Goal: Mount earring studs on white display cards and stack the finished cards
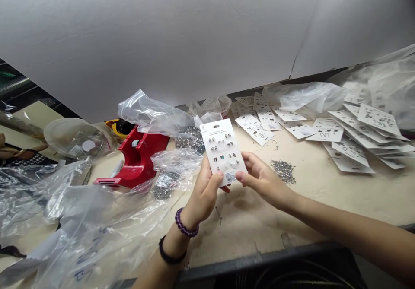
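A white earring card (223,150) with several small stud earrings in rows is held up over the table, tilted slightly to the left. My left hand (206,189) grips its lower left edge, thumb on the front and fingers behind. At the lower right corner, my right hand (259,176) pinches the card with its thumb on the front face; its other fingers are partly hidden behind. To the right of my right hand lies a small heap of metal earring pieces (283,171). Bags of small metal parts (163,185) sit left of the card.
A red tape dispenser (139,159) stands to the left, among clear plastic bags (97,228). Piles of filled earring cards (366,133) spread over the back right, with more plastic bags (304,94) behind. A pale wall (194,42) rises along the table's far edge.
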A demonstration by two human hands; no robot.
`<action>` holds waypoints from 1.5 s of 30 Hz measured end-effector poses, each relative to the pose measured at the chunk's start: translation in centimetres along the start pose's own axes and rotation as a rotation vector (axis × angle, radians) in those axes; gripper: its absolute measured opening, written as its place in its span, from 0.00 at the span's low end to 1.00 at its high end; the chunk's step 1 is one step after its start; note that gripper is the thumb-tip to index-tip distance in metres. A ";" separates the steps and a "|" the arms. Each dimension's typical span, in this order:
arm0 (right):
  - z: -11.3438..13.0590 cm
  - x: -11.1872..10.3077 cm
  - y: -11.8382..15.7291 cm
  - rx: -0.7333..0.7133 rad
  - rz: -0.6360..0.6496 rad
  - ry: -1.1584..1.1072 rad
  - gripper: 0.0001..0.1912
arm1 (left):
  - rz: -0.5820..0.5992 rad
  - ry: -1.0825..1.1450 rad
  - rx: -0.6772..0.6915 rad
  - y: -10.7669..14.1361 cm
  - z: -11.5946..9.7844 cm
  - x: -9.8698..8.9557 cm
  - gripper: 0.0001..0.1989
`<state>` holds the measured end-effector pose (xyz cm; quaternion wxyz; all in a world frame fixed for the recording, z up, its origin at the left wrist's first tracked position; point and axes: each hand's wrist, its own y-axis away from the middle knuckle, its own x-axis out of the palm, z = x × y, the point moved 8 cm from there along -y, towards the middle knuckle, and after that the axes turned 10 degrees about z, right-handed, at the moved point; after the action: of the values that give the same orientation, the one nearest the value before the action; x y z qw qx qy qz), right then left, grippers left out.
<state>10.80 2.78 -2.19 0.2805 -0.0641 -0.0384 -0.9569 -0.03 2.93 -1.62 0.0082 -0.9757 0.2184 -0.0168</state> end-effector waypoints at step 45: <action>-0.9 0.4 -0.9 -0.049 -0.045 -0.114 0.14 | 0.058 -0.280 0.059 0.5 -0.1 1.4 0.13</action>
<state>9.88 3.18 -3.06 0.2545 -0.1247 -0.0324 -0.9585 0.98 1.91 -1.50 0.0679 -0.9610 0.2428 0.1133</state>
